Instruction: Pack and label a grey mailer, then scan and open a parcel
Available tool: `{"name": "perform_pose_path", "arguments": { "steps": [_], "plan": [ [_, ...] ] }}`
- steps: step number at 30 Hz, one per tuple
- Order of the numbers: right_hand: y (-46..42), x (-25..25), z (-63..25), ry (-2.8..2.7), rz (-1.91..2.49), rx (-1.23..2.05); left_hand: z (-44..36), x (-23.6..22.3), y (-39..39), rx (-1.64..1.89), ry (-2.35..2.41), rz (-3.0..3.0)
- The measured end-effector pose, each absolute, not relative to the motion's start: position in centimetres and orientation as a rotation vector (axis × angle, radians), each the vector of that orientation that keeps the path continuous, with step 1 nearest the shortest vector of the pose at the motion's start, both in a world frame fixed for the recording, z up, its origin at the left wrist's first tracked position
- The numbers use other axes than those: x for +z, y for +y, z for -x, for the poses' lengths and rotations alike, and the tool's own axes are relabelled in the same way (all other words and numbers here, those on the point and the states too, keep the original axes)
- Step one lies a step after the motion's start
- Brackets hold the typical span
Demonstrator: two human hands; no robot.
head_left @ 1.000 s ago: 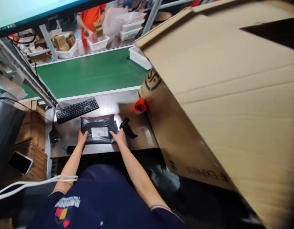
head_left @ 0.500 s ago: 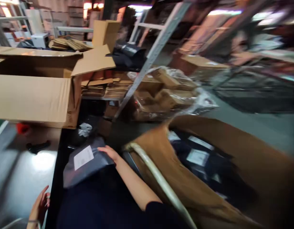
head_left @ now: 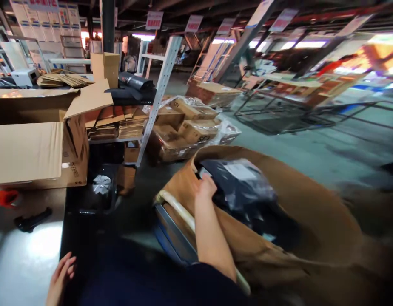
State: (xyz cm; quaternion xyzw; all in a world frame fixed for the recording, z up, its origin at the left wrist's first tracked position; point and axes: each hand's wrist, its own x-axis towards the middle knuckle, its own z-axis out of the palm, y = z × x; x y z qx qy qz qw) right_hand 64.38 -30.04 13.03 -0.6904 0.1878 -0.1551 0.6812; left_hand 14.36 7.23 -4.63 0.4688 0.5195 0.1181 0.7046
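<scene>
My right hand [head_left: 206, 187] reaches over the rim of a large brown sack-lined bin [head_left: 298, 221] and grips the edge of a black plastic parcel [head_left: 239, 182] with a white label. The parcel hangs over other dark parcels inside the bin. My left hand [head_left: 61, 278] rests at the edge of the grey worktable [head_left: 21, 263] at the lower left, fingers loosely spread and holding nothing.
A black handheld scanner [head_left: 32, 219] and an orange object [head_left: 5, 197] lie on the worktable. A big open cardboard box [head_left: 27, 148] stands at the left. Behind are a metal rack [head_left: 155, 97] with flat cartons and wrapped boxes [head_left: 186, 123] on the floor.
I turned from the table to the right. My right hand carried the black parcel from the table over to the bin. My left hand let go and stayed by the table edge.
</scene>
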Motion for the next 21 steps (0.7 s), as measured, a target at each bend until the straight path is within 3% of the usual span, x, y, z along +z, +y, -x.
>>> {"name": "perform_pose_path", "arguments": {
  "steps": [3,5,13,17,21],
  "plan": [
    [-24.9,14.0,-64.1,0.377,1.496,-0.174,-13.6,-4.6,8.3,0.320,1.215,-1.152],
    [-19.9,16.6,-63.9,0.165,1.487,-0.093,-13.7,-2.1,10.0,0.448,1.234,-1.323],
    [3.4,39.6,-61.8,-1.467,1.467,-0.266,-18.8,18.9,16.3,1.293,1.393,-1.854],
    [15.3,48.7,-62.2,-2.119,1.864,-0.575,-24.5,23.5,16.5,1.587,1.282,-2.110],
    [24.6,53.1,-62.0,-2.426,2.045,-0.744,-32.2,27.5,18.9,1.398,1.121,-2.501]
  ]
}}
